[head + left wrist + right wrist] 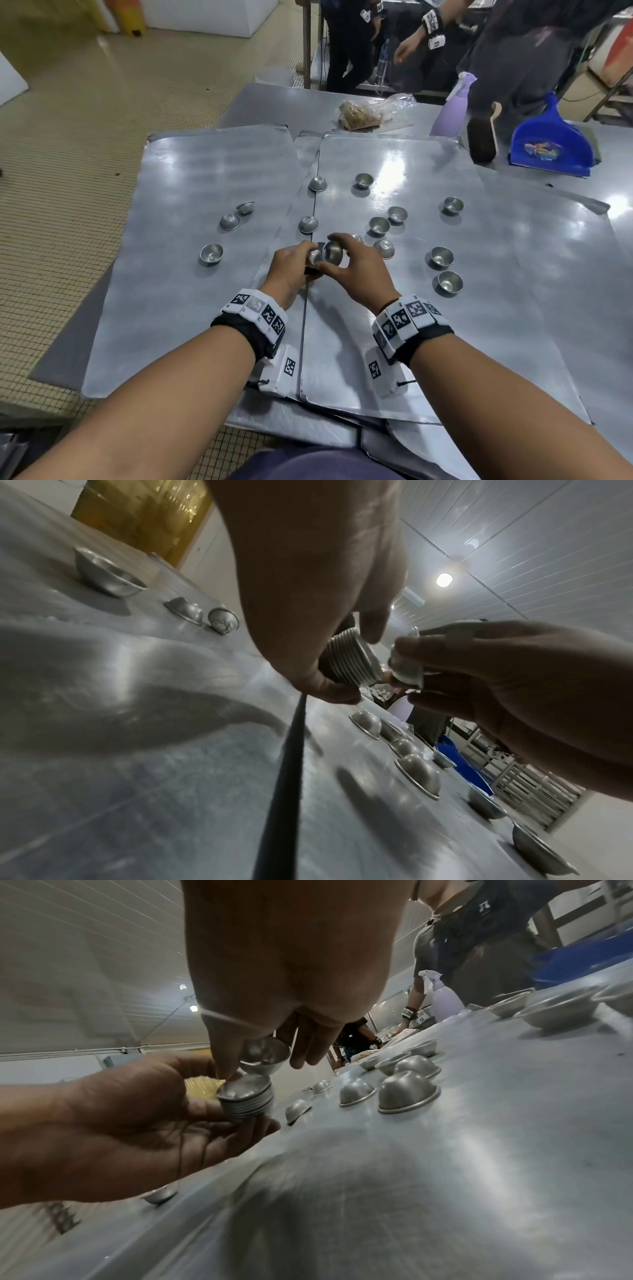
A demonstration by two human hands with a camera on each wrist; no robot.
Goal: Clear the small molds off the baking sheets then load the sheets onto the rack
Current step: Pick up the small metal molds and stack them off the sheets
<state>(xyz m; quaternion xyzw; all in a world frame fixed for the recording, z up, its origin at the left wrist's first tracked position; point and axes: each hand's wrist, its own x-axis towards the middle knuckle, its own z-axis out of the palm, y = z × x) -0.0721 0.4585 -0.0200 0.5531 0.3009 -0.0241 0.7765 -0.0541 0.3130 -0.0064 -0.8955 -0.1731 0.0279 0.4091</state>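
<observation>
Broadly, a steel worktop [260, 102] carries overlapping baking sheets: a left sheet [178, 308] and a right sheet [445, 342] lapped over its inner edge. Loose small molds [379, 226] are scattered across both, some mouth-up, some upside down, three of them well to the left [211, 254]. At the far edge stand a blue dustpan [551, 144], a brush [482, 137], a lilac spray bottle [452, 109] and a plastic bag [363, 113].

Just above the seam between the sheets the two hands meet. The left hand [291, 267] holds a nested stack of molds [248, 1099], fingers curled under and round its ribbed side, its open mouth turned toward the right hand. The right hand [356, 270] pinches a single mold [265, 1053] by the rim between thumb and fingertips, tilted just over the stack's mouth; the two seem to touch at one edge, though the wrist views leave that uncertain.
</observation>
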